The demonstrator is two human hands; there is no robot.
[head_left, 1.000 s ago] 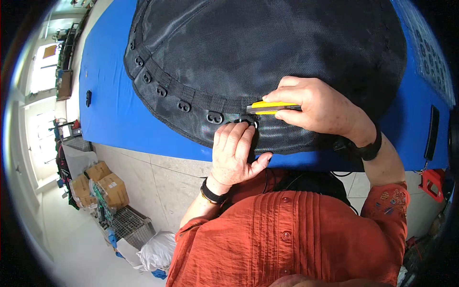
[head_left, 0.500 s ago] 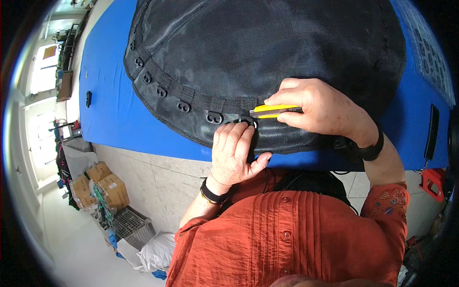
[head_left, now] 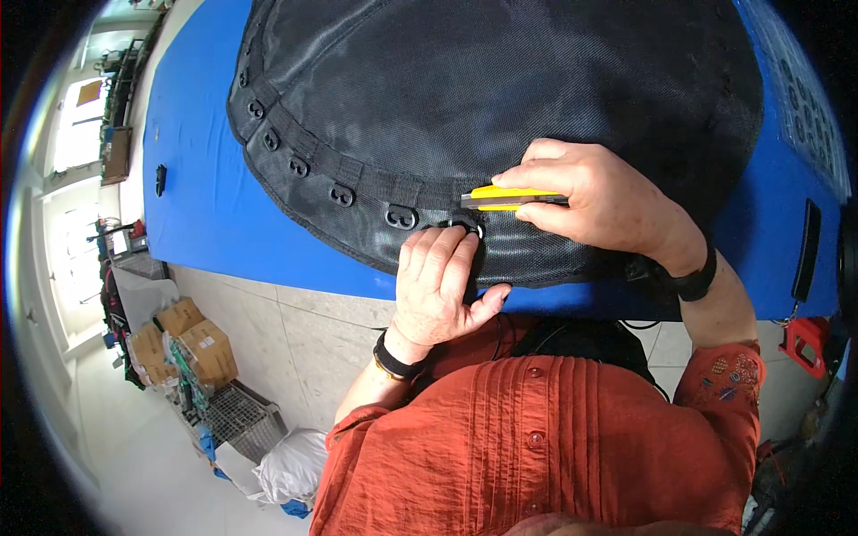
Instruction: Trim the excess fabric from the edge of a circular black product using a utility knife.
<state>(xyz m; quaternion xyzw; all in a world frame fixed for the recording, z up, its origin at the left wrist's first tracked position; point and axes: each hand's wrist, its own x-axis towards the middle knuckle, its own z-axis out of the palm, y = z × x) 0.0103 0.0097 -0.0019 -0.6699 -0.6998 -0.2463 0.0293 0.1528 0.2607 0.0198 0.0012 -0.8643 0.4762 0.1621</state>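
Observation:
A large rounded piece of black mesh fabric (head_left: 500, 98) is spread before me, with a strap band (head_left: 361, 175) sewn along its near-left curve. Black plastic clips (head_left: 401, 216) hang from short loops on that band. My left hand (head_left: 436, 281) grips the near edge, fingers pressed together over one clip and thumb at the hem. Its fingertips partly hide that clip, beside a pale ring (head_left: 480, 232). In my right hand (head_left: 594, 198) is a yellow utility knife (head_left: 517, 197), held flat between thumb and fingers. Its tip points left and lies against the band, just above my left fingertips.
A blue-covered table (head_left: 201, 210) bears the fabric. A small black object (head_left: 161, 180) lies at its left, a black strip (head_left: 807, 250) at its right. Clear plastic packaging (head_left: 795, 98) sits far right. Cardboard boxes (head_left: 204, 350) and a wire basket (head_left: 237, 415) stand on the floor left.
The knife has moved slightly left and up along the band and lies more level. My left hand stays almost in place on the fabric.

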